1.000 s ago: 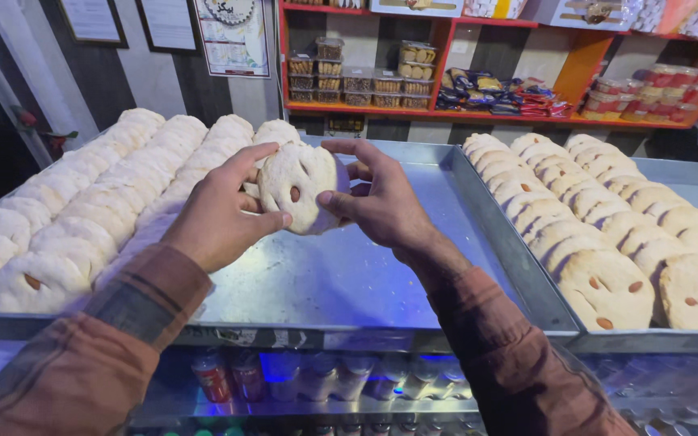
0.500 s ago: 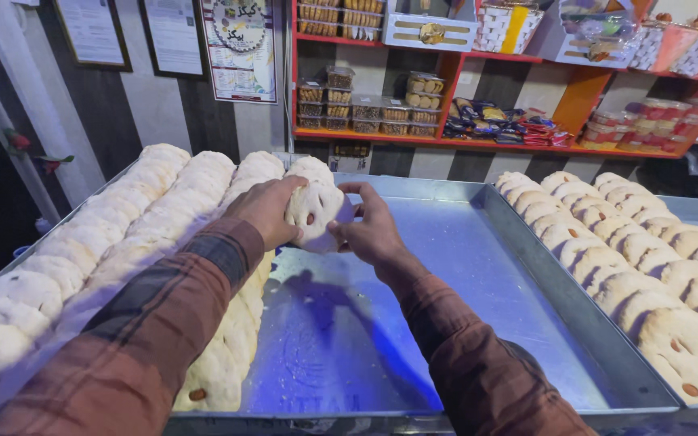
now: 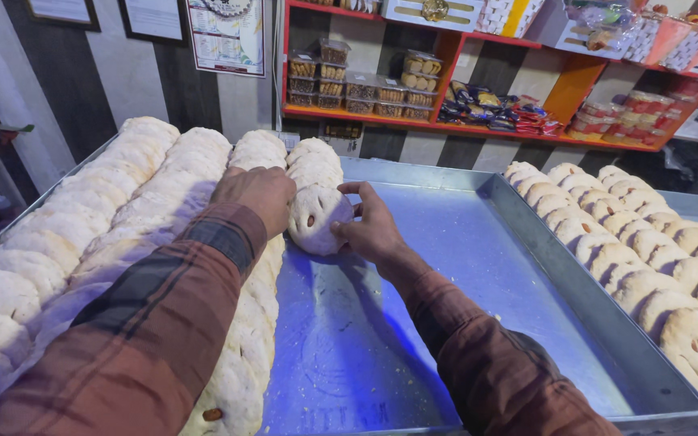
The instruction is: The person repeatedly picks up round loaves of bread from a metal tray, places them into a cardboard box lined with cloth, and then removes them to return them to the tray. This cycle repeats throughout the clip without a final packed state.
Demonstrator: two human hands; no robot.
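1. Shop interior: red shelving [image 3: 478,129] at 12 o'clock stocked with clear boxes of biscuits and wrapped packets; striped wall with framed notices at 11 o'clock.
2. Large metal tray [image 3: 446,274] in the foreground, blue-tinted floor dusted with crumbs; second tray [image 3: 567,266] adjoining at 3 o'clock.
3. Left hand [image 3: 256,194] cupped over the left flank of a round dough cake [image 3: 317,216], fingers curled against it.
4. Right hand [image 3: 373,230] pressed to the right flank of the same cake, thumb and fingertips gripping. Cake held between both hands, tilted on edge, resting against the end of the fourth row, just above the tray floor.
5. Progress, as judged: four rows of cakes [image 3: 123,210] laid overlapping along the 9 o'clock side; right half of the tray floor bare and unfilled. Second tray carrying its own rows [image 3: 648,258], seemingly well filled.
6. Materials: cakes pale, matt, floury, domed discs with slightly cracked tops, studded with brown almond-like nuts. Trays smooth sheet metal with raised rims. Sleeves of brown checked cloth.
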